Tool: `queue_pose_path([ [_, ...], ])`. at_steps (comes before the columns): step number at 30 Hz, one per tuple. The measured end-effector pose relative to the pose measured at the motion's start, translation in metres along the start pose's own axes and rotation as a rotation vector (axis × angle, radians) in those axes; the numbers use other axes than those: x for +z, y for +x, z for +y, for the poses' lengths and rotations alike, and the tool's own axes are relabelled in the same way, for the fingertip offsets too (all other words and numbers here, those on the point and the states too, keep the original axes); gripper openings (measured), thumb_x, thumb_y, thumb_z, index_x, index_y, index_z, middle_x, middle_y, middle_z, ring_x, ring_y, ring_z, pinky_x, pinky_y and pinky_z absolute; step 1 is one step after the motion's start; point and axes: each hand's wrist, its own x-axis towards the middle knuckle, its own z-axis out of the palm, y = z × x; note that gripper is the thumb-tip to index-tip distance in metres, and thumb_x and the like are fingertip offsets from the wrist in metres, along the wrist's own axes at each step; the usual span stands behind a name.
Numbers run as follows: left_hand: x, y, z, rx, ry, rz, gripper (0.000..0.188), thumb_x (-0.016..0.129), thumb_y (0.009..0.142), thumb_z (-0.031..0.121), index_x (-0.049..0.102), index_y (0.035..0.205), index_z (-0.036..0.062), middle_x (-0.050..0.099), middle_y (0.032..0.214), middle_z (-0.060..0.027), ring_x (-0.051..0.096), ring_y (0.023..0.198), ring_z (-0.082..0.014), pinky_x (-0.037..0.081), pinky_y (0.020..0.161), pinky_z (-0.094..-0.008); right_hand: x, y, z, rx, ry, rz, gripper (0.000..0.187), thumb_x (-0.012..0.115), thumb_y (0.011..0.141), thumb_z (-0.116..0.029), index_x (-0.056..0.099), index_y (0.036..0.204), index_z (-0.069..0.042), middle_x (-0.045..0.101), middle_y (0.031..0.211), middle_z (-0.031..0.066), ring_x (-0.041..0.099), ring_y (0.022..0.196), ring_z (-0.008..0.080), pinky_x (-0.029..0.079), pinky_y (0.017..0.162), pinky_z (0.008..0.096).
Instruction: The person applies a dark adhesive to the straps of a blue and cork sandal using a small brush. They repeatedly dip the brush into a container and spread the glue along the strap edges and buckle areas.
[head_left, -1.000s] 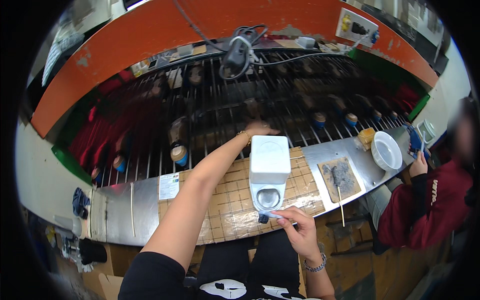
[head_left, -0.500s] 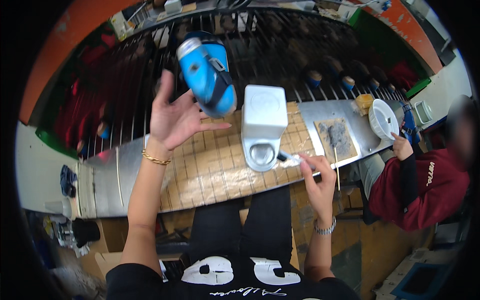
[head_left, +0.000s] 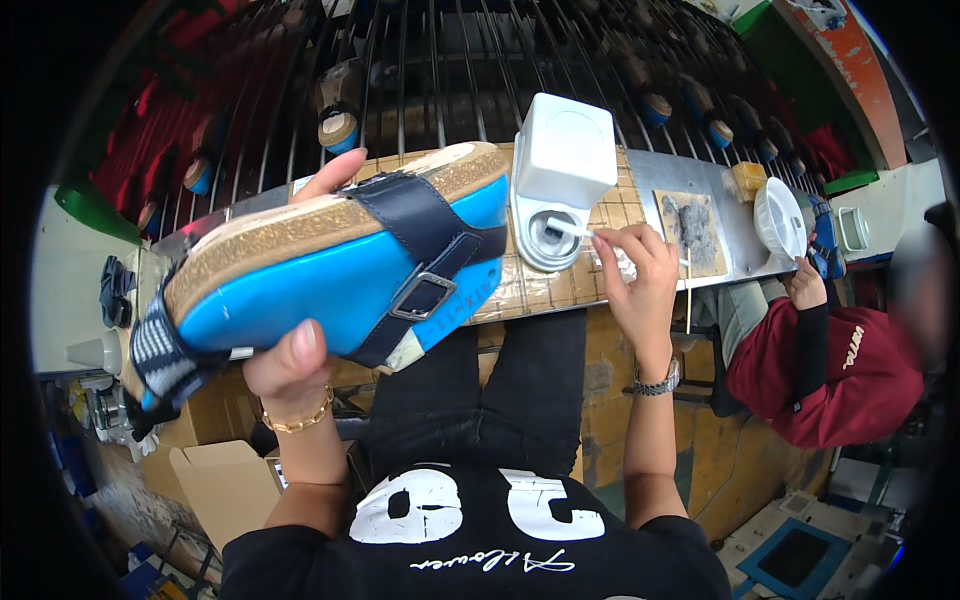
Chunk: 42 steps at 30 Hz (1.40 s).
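1. At the far left of the frame, a dark cloth (head_left: 115,290) hangs against a pale wall (head_left: 60,300), near the end of a green panel (head_left: 95,230)
2. At the lower left, an open cardboard box (head_left: 235,490) stands among clutter, low in the room
3. Across the left and centre, a shoe (head_left: 330,275) is held up in front of the worktop, tilted, its cork sole above the bright blue form, with a dark buckled strap (head_left: 420,290) around it; the left hand (head_left: 285,370) grasps it, thumb against the blue side and fingers behind
4. Over the upper left and upper centre, a rack of metal bars (head_left: 475,100) runs above a dark, partly red-tinged space, with other blue-ended shoes resting along it
5. In the centre, cardboard (head_left: 605,215) under shiny, gridded film covers part of the worktop and carries a white dispenser (head_left: 565,150) with a round cup at its front
6. Just right of centre, the right hand (head_left: 645,275) pinches a slim pale brush (head_left: 572,230), its dark tip over or in the cup
7. Further right, on the bare metal worktop (head_left: 738,240), lie a grey-smeared brown board (head_left: 705,240), a thin stick crossing the front edge, a yellow block (head_left: 748,182) and a white bowl (head_left: 778,220)
8. At the right, a co-worker in maroon (head_left: 840,390) sits with one hand at the bowl's rim, above a worn brown floor (head_left: 615,400)
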Motion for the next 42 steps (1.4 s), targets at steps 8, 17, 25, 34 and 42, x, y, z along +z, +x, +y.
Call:
queue_pose_path([
  [8,0.007,-0.021,-0.008,0.301,0.358,0.218,0.111,0.084,0.074,0.040,0.021,0.155,-0.0023,0.049,0.142,-0.0191,0.050,0.132,-0.0281,0.036,0.114,-0.0401,-0.005,-0.008,-0.008,0.324,0.205,-0.085,0.014,0.070,0.092,-0.018,0.075,0.093,-0.004,0.066,0.079,0.0043,0.056,0.067,0.0140,0.038,0.062,0.0298],
  [17,0.004,-0.052,-0.094,0.285,0.791,0.236,0.103,0.090,0.073,0.017,0.029,0.154,-0.0002,0.058,0.134,-0.0189,0.064,0.114,-0.0237,0.054,0.099,-0.0353,-0.003,-0.010,0.023,0.577,0.723,-0.338,0.026,0.068,0.098,-0.023,0.073,0.103,0.001,0.063,0.079,-0.0036,0.046,0.068,0.0003,0.035,0.060,0.0191],
  [25,0.014,-0.036,-0.120,0.737,1.019,0.190,0.081,0.080,0.084,0.030,0.043,0.146,-0.0079,0.065,0.128,-0.0239,0.074,0.095,-0.0229,0.062,0.078,-0.0278,-0.062,0.022,-0.052,-0.199,0.211,0.382,0.023,0.082,0.073,0.002,0.080,0.094,-0.008,0.065,0.087,0.0060,0.061,0.078,0.0141,0.046,0.068,0.0254],
  [34,0.020,-0.038,-0.124,0.605,0.860,0.099,0.073,0.081,0.079,0.010,0.046,0.138,-0.0130,0.054,0.134,-0.0356,0.064,0.115,-0.0376,0.060,0.087,-0.0361,-0.068,0.019,-0.089,-0.164,0.370,0.169,0.025,0.082,0.070,0.003,0.080,0.093,-0.007,0.062,0.080,0.0044,0.056,0.070,0.0127,0.041,0.062,0.0234],
  [42,0.040,-0.031,-0.082,0.868,1.000,0.043,0.058,0.073,0.082,-0.001,0.051,0.135,-0.0116,0.054,0.132,-0.0377,0.068,0.111,-0.0367,0.060,0.083,-0.0334,-0.080,0.034,-0.093,-0.217,0.267,0.283,0.027,0.081,0.068,0.006,0.079,0.093,-0.005,0.063,0.087,0.0047,0.057,0.077,0.0129,0.041,0.071,0.0251],
])
